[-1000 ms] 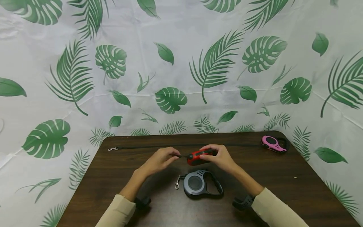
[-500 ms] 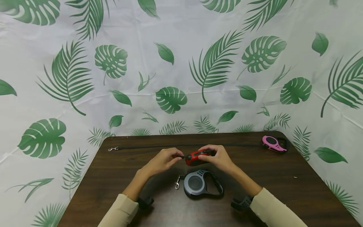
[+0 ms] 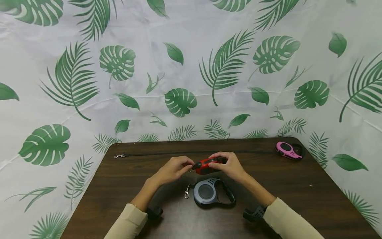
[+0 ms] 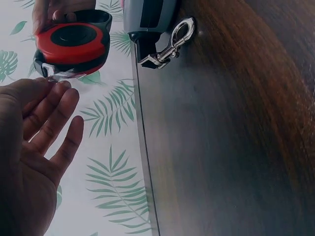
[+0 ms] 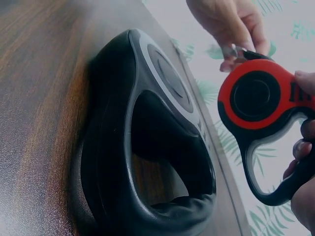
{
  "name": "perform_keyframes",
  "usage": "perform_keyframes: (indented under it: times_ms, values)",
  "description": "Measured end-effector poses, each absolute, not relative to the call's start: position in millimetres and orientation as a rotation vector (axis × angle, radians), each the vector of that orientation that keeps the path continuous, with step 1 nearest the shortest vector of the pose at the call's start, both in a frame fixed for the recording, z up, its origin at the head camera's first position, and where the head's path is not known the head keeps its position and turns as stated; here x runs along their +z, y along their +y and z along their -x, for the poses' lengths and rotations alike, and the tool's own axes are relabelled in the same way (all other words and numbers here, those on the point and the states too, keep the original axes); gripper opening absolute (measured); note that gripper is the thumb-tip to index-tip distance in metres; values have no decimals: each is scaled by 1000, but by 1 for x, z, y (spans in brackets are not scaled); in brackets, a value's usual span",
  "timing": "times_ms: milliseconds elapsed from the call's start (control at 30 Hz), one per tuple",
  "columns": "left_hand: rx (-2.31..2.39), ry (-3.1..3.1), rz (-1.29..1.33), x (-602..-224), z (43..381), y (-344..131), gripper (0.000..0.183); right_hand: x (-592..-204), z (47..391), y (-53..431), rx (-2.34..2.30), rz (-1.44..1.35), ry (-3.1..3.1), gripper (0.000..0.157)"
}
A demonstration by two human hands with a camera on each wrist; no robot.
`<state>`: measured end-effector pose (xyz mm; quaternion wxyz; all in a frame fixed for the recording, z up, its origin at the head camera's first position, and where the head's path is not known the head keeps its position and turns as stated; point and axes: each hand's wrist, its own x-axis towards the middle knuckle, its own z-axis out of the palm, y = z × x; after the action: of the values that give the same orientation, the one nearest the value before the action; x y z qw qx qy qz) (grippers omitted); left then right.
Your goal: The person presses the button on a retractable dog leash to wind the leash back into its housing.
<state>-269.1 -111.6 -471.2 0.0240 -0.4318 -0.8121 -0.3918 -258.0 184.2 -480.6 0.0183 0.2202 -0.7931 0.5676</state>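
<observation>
My right hand (image 3: 232, 166) grips the handle of a red and black retractable dog leash (image 3: 205, 166), held up over the table. In the right wrist view its round red casing (image 5: 290, 73) and black loop handle show, fingers passing through the loop. My left hand (image 3: 174, 170) pinches the leash's metal clip (image 4: 60, 74) between thumb and fingers, right at the casing's outlet. The other left fingers are loosely spread in the left wrist view. Below both hands lies a grey and black retractable leash (image 3: 205, 193), its silver clip (image 3: 187, 192) pointing left.
A pink and black retractable leash (image 3: 286, 150) lies at the table's back right. Its black strap (image 3: 155, 153) stretches along the back to a silver clip (image 3: 119, 156) at the left. A leaf-print cloth (image 3: 179, 66) hangs behind the dark wooden table (image 3: 119, 196).
My left hand has moved slightly right, up to the red casing. The short stretch of strap between hand and casing has gone in. My right hand stays nearly still.
</observation>
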Motion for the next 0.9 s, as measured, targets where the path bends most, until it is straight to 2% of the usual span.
perform_keyframes:
  times_ms: [900]
  values:
    - [-1194, -2492, 1318, -473, 265, -112, 36, -477, 254, 163, 1838, -733, -2441, 24]
